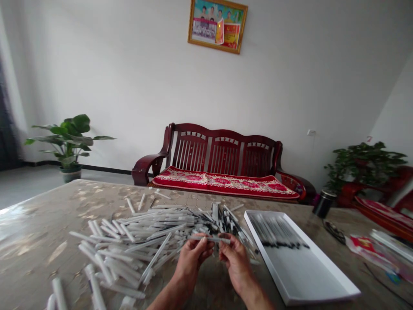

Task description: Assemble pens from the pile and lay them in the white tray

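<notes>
Pale tube (pixel 211 238) crosswise in left grip (pixel 192 253) and right grip (pixel 235 255)

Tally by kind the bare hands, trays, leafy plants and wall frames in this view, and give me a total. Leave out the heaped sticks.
Hands: 2 (left hand, right hand)
Trays: 1 (white tray)
Leafy plants: 2 (left plant, right plant)
Wall frames: 1 (gold frame)
Total: 6
</notes>
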### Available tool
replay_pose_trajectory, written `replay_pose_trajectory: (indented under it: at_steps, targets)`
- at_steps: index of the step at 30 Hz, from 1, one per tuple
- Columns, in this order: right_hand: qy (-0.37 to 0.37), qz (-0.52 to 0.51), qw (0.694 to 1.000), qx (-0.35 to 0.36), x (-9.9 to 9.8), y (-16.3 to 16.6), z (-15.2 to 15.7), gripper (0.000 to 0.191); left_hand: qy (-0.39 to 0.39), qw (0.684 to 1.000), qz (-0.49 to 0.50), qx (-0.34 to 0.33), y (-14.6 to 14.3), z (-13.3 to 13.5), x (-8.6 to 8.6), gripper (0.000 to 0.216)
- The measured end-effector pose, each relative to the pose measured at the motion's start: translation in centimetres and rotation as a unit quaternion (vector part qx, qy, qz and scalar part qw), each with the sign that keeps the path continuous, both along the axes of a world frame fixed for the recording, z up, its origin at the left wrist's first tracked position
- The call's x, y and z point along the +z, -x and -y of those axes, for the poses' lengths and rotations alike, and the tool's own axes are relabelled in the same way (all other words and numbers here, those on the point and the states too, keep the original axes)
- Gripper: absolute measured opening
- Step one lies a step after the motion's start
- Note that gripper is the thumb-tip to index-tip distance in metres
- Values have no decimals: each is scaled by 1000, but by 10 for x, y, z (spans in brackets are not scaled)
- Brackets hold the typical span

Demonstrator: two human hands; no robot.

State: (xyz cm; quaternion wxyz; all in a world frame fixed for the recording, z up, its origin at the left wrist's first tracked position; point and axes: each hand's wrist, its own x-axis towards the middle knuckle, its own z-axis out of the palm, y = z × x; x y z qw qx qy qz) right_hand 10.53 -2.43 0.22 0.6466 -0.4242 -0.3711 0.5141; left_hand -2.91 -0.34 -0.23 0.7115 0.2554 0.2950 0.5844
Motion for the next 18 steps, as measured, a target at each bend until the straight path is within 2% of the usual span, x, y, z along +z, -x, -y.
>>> replay_pose_trajectory:
  at_steps: [3,5,8,10,11,14,18]
  targets:
    - [6,-81,997,-1,3,9,2,42,-2,999,1,-48,-1,6,2,42]
    - [24,-121,992,-31,4,5,0,42,-1,998,-21,-64,-1,8,2,48]
    - [34,-154,984,-82,13,-22,-7,44,0,996,-65,-65,0,6,1,59]
    - [28,-151,984,-93,25,-51,-15,40,-4,993,-98,-66,1,3,-2,57]
    - [32,-136,984,-109,32,-68,-19,35,-6,992,-112,-66,2,1,-4,55]
    - [59,-7,982,-179,50,-121,-35,24,-7,989,-136,-57,3,-6,-9,52]
    - [85,117,960,-238,60,-181,-55,29,-17,988,-149,-28,1,-11,-17,47]
